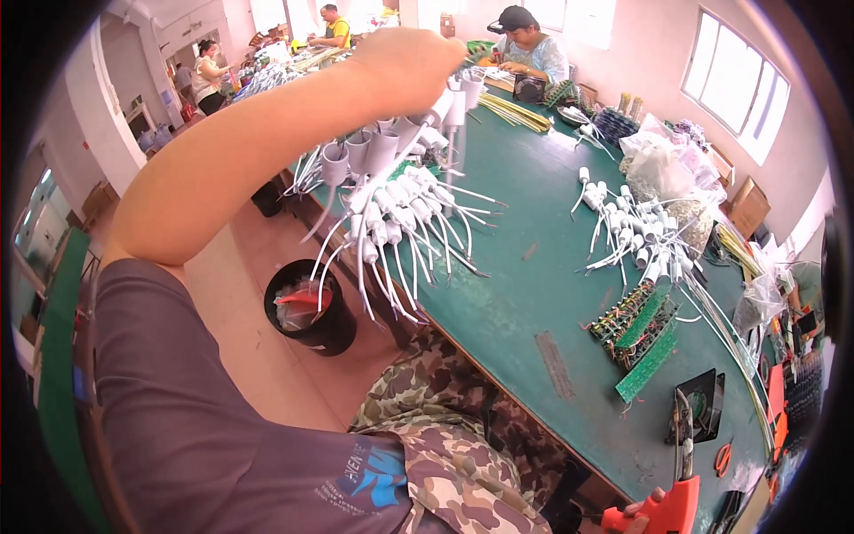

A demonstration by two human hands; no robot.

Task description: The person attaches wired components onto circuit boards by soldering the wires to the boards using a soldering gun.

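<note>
- 1 work table, lg., flat green top (498, 267), brown edge; runs diag. from lower R to far end.
- 1 co-worker, black cap, pale top (544, 60), seated at far end, both arms on tabletop.
- 1 garment, camouflage-print cloth (445, 454), on wearer, by near table edge.
- 1 heap, white plastic cylinders w/ white wire leads (391, 209), L side of table, under L forearm; wire ends hang past edge.
- Bags, clear plastic, filled (663, 165), R far side of table.
- 1 bin, round, black plastic (334, 336), on floor L of table; red item inside, kind unclear.
- 1 heap, smaller, white cylinders w/ leads (632, 231), R half of tabletop, near bags.
- 1 grp. green circuit boards (648, 365), some w/ components, just below 2nd heap.
- 1 hand tool, gun-shaped, red plastic body (672, 509), lower R; dark shaft points up.
- 1 L hand (409, 67), raised, blurred, above white cylinders; fingers mostly hidden, can't tell if closed on one.
- 1 R hand (634, 521), partly cut off at lower edge; fingers wrapped round red tool's handle.
- 1 holder, square, black (709, 405), beside tool's shaft.
- 1 pr. scissors, orange handles (723, 458), R of shaft.
</note>
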